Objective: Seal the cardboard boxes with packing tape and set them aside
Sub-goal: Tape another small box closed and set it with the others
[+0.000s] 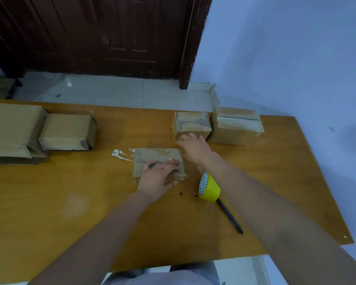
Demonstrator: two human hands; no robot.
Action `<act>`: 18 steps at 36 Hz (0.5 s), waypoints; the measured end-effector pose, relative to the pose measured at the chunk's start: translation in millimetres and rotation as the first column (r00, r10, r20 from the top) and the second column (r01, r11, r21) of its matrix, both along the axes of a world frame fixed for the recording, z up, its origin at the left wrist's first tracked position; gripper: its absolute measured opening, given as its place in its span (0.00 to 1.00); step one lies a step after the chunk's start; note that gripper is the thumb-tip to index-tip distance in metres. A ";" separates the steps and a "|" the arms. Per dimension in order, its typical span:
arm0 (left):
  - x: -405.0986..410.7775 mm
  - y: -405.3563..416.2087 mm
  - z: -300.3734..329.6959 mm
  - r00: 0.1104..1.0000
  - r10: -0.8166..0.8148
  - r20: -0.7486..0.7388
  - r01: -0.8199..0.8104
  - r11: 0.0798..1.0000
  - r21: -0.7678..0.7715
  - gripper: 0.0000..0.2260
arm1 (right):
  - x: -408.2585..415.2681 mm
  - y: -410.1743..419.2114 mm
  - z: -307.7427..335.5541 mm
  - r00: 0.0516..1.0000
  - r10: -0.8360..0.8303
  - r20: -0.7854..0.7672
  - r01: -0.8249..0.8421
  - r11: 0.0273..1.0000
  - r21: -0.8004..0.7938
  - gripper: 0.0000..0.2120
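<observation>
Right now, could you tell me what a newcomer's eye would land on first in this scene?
Probably the bright yellow tape roll, lying on the wooden table by the right forearm, with a dark pen just behind it. Next, the left hand pressing on the small cardboard box at centre, while the right hand reaches toward two taped boxes beyond.

Single view, head-worn, wide-angle. Looks forward and steeply down from above the near edge of the desk point(49, 202). Both forearms enter from the bottom of frame, so the working area sits close, within arm's reach. Beyond the desk's far edge the view takes in the floor point(119, 91), a dark door point(111, 33) and a pale wall point(286, 58) at right. Straight edges bow toward the frame borders.
</observation>
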State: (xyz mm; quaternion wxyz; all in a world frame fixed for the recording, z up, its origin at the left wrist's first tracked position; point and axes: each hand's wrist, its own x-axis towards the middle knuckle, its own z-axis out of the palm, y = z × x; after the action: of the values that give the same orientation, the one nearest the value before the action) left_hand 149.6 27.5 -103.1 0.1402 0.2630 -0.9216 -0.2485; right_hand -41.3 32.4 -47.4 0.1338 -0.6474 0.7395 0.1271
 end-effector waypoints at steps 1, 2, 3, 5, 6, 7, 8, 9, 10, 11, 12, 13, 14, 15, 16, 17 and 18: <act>-0.2 -0.3 1.2 1.000 -0.003 0.003 0.003 1.000 0.005 0.18 | -1.1 -4.7 2.0 0.998 0.049 -0.047 -0.049 0.999 0.017 0.17; -0.5 -0.4 3.4 1.000 -0.006 0.011 0.006 1.000 0.012 0.18 | -1.7 -8.2 4.5 0.993 0.091 -0.080 -0.089 0.996 0.030 0.13; -0.9 -0.6 6.5 1.000 -0.008 0.030 0.008 1.000 0.022 0.18 | -1.8 -10.9 7.0 0.989 0.110 -0.096 -0.107 0.993 0.041 0.09; -2.0 -0.9 12.6 0.995 -0.014 0.097 0.011 0.999 0.039 0.18 | -0.6 -13.6 10.6 0.993 0.091 -0.072 -0.086 0.994 0.064 0.06; -2.4 -1.4 14.4 0.992 -0.019 0.128 0.014 0.999 0.041 0.19 | 0.6 -13.3 11.5 0.998 0.053 -0.044 -0.049 0.996 0.075 0.07; -2.7 -2.1 15.6 0.989 -0.023 0.148 0.017 0.999 0.045 0.19 | 1.1 -12.9 10.9 1.000 -0.007 -0.006 0.007 0.996 0.086 0.07; -2.8 -2.5 16.4 0.987 -0.028 0.155 0.019 0.998 0.054 0.19 | 1.2 -12.3 8.1 0.996 -0.080 0.044 0.075 0.992 0.103 0.07; -2.3 -2.5 16.6 0.987 -0.032 0.159 0.021 0.998 0.066 0.20 | 1.6 -11.0 5.3 0.983 -0.157 0.099 0.145 0.982 0.120 0.07; -1.6 -2.2 16.9 0.986 -0.035 0.162 0.023 0.997 0.072 0.20 | 2.1 -9.2 3.2 0.961 -0.231 0.155 0.210 0.968 0.140 0.08; -0.8 -1.6 17.0 0.985 -0.037 0.167 0.025 0.997 0.073 0.20 | 2.8 -6.8 2.2 0.932 -0.298 0.207 0.268 0.950 0.160 0.11; 0.0 -0.8 17.6 0.985 -0.037 0.171 0.026 0.997 0.069 0.20 | 4.3 -3.4 2.9 0.899 -0.355 0.257 0.316 0.931 0.181 0.13; -0.1 0.0 18.5 0.984 -0.034 0.173 0.023 0.998 0.064 0.19 | 6.8 0.5 4.0 0.864 -0.401 0.305 0.352 0.914 0.203 0.14; -1.0 0.6 19.6 0.984 -0.029 0.177 0.018 0.998 0.061 0.19 | 10.1 5.4 5.6 0.824 -0.442 0.353 0.382 0.895 0.230 0.14; -2.0 1.0 20.7 0.983 -0.024 0.181 0.012 0.998 0.062 0.19 | 13.9 11.0 6.2 0.782 -0.479 0.398 0.403 0.876 0.264 0.12; -3.2 1.1 21.5 0.983 -0.016 0.182 0.004 0.998 0.065 0.18 | 17.3 16.9 5.0 0.750 -0.505 0.428 0.413 0.862 0.295 0.10; -4.0 1.1 21.7 0.984 -0.008 0.179 -0.004 0.998 0.066 0.18 | 20.9 22.7 2.8 0.734 -0.519 0.439 0.417 0.854 0.313 0.09; -4.3 1.2 21.4 0.985 -0.002 0.173 -0.009 0.998 0.064 0.18 | 24.0 27.9 0.9 0.731 -0.526 0.434 0.418 0.849 0.324 0.10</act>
State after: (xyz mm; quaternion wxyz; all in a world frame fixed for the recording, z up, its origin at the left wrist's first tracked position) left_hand 145.3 28.7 -81.6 0.0515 0.2898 -0.9213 -0.2542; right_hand -17.3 60.2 -46.5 0.4173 -0.4296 0.8007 -0.0111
